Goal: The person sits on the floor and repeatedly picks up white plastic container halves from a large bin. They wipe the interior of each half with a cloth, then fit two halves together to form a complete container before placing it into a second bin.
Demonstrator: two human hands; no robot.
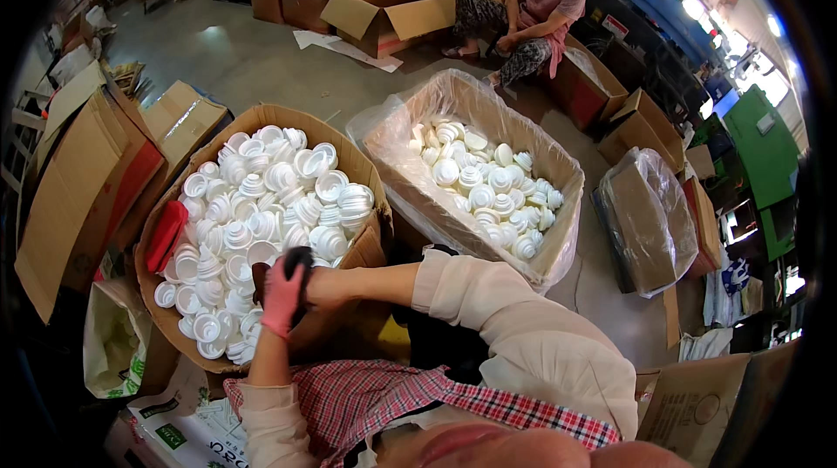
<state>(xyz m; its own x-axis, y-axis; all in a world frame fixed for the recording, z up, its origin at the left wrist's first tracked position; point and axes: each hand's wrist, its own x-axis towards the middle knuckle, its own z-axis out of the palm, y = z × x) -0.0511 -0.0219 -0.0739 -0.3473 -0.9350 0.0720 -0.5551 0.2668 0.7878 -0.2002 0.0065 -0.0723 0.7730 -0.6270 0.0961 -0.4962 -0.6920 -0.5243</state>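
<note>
Two big cartons sit side by side on the floor, and both are heaped with small white plastic caps. The nearer carton (pixel 261 119) has its flaps pushed out flat, which keeps the opening wide and the white caps (pixel 261 198) within easy reach of the seated person. Over its near edge the two hands meet: the left hand (pixel 281 298), in a pink glove, is closed around something dark, and the right hand (pixel 324 286) comes across from a cream sleeve to touch the same dark object (pixel 299 260). I cannot tell what that object is, nor how tightly the right fingers grip it, since the glove hides them. A red flat piece (pixel 166 235) leans inside the carton's left wall. The second carton (pixel 475 180) is lined with a clear plastic bag, likely to keep its caps clean. Another person (pixel 532 19) sits farther back among stacked boxes.
</note>
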